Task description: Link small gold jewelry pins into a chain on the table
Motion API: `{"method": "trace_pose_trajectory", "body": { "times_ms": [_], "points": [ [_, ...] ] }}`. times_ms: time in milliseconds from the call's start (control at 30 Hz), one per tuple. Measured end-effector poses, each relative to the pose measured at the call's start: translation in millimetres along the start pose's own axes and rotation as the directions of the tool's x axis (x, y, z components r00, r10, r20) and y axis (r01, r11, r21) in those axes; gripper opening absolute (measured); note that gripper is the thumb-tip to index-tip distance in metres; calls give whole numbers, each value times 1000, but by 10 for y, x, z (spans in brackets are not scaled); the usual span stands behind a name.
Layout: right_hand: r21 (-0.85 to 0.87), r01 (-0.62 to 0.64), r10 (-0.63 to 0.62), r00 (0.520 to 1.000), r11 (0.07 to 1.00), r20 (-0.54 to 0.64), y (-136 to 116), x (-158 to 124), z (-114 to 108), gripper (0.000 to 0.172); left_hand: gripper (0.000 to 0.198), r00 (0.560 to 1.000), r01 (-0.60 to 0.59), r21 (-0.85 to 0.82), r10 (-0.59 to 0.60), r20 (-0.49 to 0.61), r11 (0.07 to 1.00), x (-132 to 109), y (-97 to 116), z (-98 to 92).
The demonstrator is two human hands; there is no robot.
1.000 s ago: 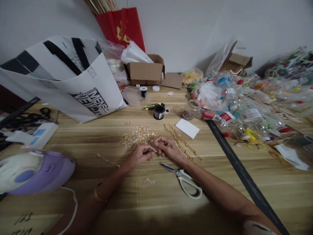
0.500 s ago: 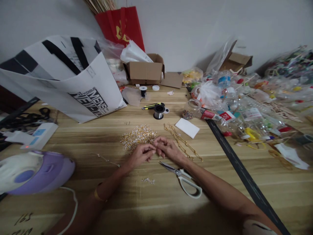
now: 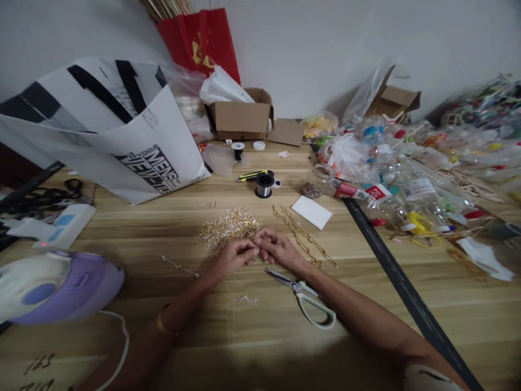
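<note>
Beads, gold and clear, lie heaped on the table, well in from its far edge. Left hand and right hand meet just beside them, fingers curled inward; whether either pinches anything cannot be told. Step in hand: apparently fine joining. Next move likely calls for steady, close control.
</note>
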State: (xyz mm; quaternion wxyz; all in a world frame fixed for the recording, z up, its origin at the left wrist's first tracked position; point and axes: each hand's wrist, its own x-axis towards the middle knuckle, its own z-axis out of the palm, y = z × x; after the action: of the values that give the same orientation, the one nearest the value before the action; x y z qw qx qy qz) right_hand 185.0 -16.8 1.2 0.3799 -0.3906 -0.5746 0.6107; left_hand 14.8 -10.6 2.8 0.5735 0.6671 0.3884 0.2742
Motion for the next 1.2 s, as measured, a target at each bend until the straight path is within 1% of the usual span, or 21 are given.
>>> {"method": "trace_pose_trajectory", "body": {
  "times_ms": [267, 433, 533, 700, 800, 867, 1033, 1200],
  "points": [
    [-15, 18, -18, 1000, 1000, -4, -30, -19, 30, 29, 19, 999, 53, -94, -54, -2, 994, -25, 68, 15],
    [-9, 22, -22, 1000, 1000, -9, -31, -19, 36, 29, 19, 996, 89, -136, -88, 7, 987, -16, 55, 18],
    [-5, 16, -16, 1000, 1000, -18, -28, -19, 39, 30, 22, 994, 100, -183, -106, -22, 978, -2, 21, 22],
    [18, 20, -19, 1000, 1000, -11, -34, -19, 33, 31, 25, 990, 120, -248, -134, -41, 961, 9, -40, 20],
    [28, 19, -19, 1000, 999, -12, -49, -18, 24, 30, 25, 985, 125, -287, -154, -80, 950, 7, -46, 16],
    [23, 18, -17, 1000, 1000, -15, -61, -20, 18, 30, 25, 983, 129, -305, -162, -87, 943, 6, -37, 14],
    [4, 23, -23, 1000, 1000, -10, -96, -22, -2, 31, 24, 985, 112, -309, -146, -91, 945, 10, -30, -2],
    [-65, -11, 12, 1000, 998, 8, -137, -3, -90, 32, 25, 986, 112, -285, -142, -88, 952, 18, -49, -34]
  ]
}}
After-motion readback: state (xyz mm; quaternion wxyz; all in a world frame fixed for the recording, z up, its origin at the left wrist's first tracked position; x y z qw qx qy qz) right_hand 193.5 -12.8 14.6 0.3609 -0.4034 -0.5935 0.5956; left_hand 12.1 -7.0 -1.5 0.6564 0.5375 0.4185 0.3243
